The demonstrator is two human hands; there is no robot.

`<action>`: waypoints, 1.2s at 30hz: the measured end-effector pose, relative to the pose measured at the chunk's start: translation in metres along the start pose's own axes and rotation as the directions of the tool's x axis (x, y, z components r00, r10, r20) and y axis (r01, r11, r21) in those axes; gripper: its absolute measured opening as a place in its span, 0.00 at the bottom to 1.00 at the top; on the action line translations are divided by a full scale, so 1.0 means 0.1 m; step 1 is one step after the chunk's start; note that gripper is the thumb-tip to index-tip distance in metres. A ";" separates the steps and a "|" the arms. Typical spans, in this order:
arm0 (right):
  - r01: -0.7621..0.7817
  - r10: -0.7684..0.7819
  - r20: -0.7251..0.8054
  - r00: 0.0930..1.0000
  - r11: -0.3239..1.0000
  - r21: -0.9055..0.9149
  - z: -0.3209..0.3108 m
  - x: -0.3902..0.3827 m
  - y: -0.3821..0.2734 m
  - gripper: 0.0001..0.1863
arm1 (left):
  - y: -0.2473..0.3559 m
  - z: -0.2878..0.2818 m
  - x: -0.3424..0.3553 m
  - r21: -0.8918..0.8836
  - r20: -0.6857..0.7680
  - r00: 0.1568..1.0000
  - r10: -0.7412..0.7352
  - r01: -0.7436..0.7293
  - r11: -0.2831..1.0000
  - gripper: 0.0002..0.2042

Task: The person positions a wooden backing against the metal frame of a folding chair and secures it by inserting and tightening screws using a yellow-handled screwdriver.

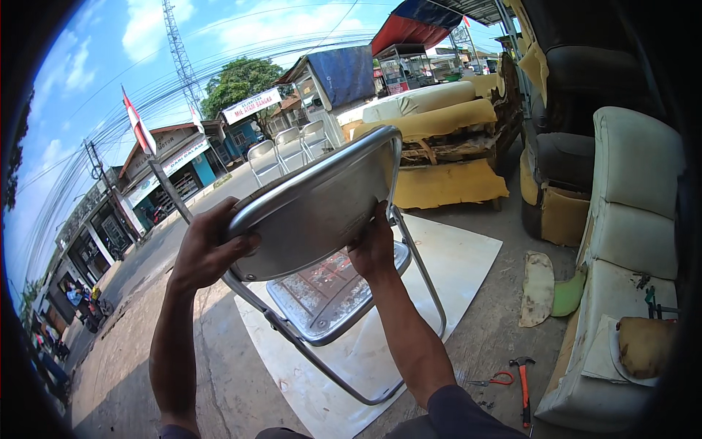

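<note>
A metal folding chair with a silver tubular frame (431,300) stands tilted in my view on a pale sheet (461,263). My left hand (210,245) is closed around the left end of its curved metal backrest (311,197). My right hand (371,245) holds the backrest near its lower right edge, thumb and fingers curled against it; some fingertips are hidden. Below, the seat panel (307,293) shows bare metal with rusty, patchy areas.
At right are a white padded sofa (632,190), a hammer (523,388), orange-handled scissors (502,377) and scrap padding (536,289). Behind stand stacked foam furniture (439,183) and several folding chairs (289,146). A street (175,219) with shops and a motorbike rider (84,300) runs along the left.
</note>
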State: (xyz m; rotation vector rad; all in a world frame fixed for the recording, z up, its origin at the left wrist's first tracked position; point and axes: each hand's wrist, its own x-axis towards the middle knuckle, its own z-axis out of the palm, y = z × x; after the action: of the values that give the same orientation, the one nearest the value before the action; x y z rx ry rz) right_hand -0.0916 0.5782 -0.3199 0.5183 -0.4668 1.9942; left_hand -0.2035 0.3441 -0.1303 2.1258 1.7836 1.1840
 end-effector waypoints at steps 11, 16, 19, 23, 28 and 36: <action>0.022 -0.024 -0.055 0.998 0.999 -0.028 -0.01 0.00 -0.01 0.31 | 0.00 0.04 -0.02 -0.058 -0.037 0.999 -0.002 0.000 0.998 0.21; 0.035 -0.034 -0.089 0.995 0.999 0.015 0.10 -0.04 0.00 0.29 | -0.03 0.06 -0.02 -0.005 -0.070 0.997 -0.027 0.027 1.000 0.25; 0.030 -0.026 -0.073 0.997 0.997 0.065 0.08 -0.01 -0.01 0.26 | -0.07 0.01 -0.01 -0.053 -0.009 1.000 0.000 -0.001 0.999 0.21; -0.035 0.048 -0.070 0.996 0.982 0.184 0.06 0.06 -0.07 0.23 | -0.11 0.03 0.01 -0.041 -0.026 1.000 -0.011 0.010 0.999 0.15; -0.063 0.081 -0.126 0.989 0.988 0.144 0.12 0.07 -0.12 0.21 | -0.13 0.01 0.02 -0.018 -0.017 0.999 -0.031 0.031 0.999 0.15; 0.012 -0.013 -0.146 0.989 1.000 -0.012 0.15 0.02 -0.17 0.21 | -0.31 -0.04 -0.12 -0.054 0.015 0.999 -0.047 0.047 0.997 0.22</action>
State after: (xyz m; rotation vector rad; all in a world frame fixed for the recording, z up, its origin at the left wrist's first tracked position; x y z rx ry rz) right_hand -0.0747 0.5792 -0.3043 0.3635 -0.3827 1.9999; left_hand -0.2300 0.3413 -0.1507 2.0456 1.7648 1.1901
